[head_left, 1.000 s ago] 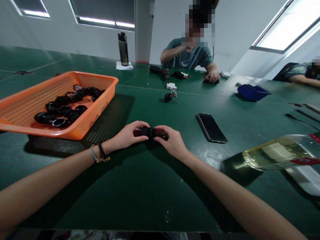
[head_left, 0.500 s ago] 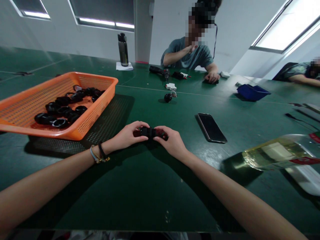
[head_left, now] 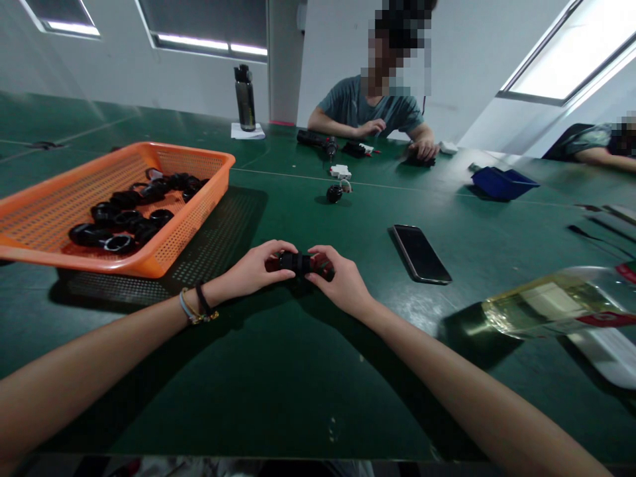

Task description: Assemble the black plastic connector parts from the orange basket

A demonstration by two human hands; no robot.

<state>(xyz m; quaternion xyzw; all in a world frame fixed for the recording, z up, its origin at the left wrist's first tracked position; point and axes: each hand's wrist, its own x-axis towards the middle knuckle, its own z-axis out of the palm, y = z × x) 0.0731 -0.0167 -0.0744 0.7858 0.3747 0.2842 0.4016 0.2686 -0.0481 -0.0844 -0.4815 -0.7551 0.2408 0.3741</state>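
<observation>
Between my two hands, low over the green table (head_left: 278,397), is a black cylindrical part (head_left: 300,264) with a raised ring around it, lying sideways. My left hand (head_left: 253,270) is closed on its left end, thumb below and fingers above. At the other end, the thumb and fingertips of my right hand (head_left: 342,281) curl around the ring's edge. What lies inside the curl of each hand is dark and hard to make out. An orange basket (head_left: 196,233) holding several glossy black round parts (head_left: 126,222) stands to the left.
A phone (head_left: 421,254) and a tilted bottle of yellow liquid (head_left: 546,301) are at right. Beyond my hands sit a small black round part (head_left: 334,193), a white piece (head_left: 340,172), a power drill (head_left: 318,141) and a blue bin (head_left: 503,183). A person (head_left: 368,109) sits opposite.
My right hand's fingers have shifted and loosened slightly on the black part, so more of its ring shows. Across the table, the person has lowered one hand from near the face.
</observation>
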